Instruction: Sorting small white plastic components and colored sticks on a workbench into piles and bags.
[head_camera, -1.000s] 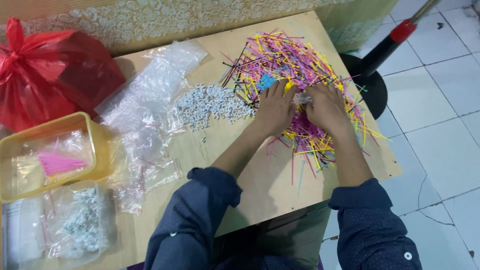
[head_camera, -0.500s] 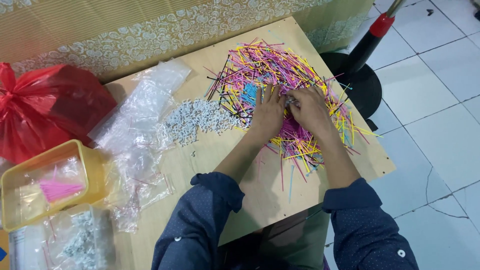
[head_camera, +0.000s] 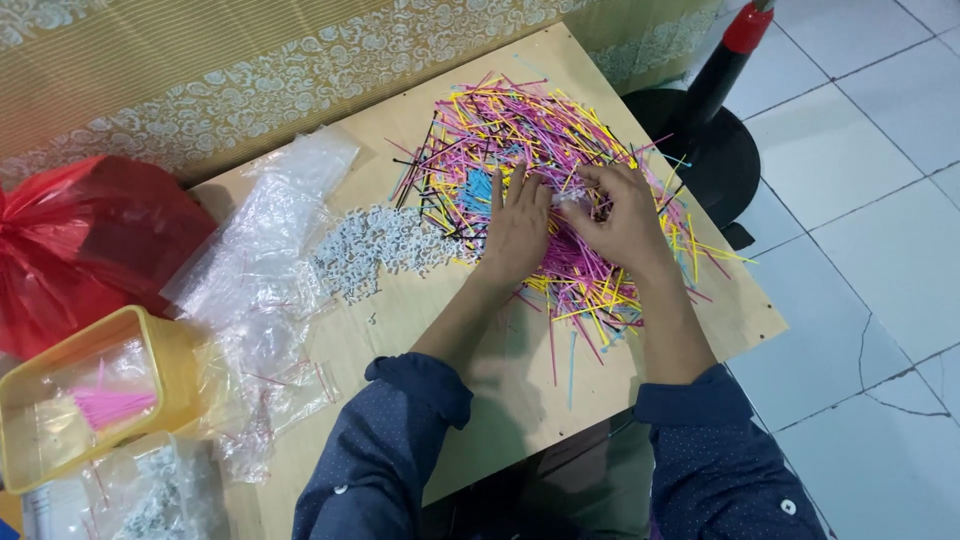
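A big heap of thin coloured plastic sticks (head_camera: 520, 130), pink, yellow, black and blue, covers the far right of a wooden board (head_camera: 480, 400). My left hand (head_camera: 515, 230) lies flat on the near edge of the heap, fingers spread. My right hand (head_camera: 620, 215) rests beside it with fingertips pinched on a small white piece and a stick, right at my left fingertips. A pile of small white plastic pieces (head_camera: 375, 250) lies just left of my left hand.
Crumpled clear plastic bags (head_camera: 265, 290) lie left of the white pile. A yellow tub (head_camera: 95, 400) holding pink sticks sits at the near left, a red plastic bag (head_camera: 90, 240) behind it. A black stand base with red pole (head_camera: 715, 130) is on the tiled floor.
The view has shifted and moved closer. Both hands stay on the stick heap, with small finger movements; my left fingers have spread flatter.
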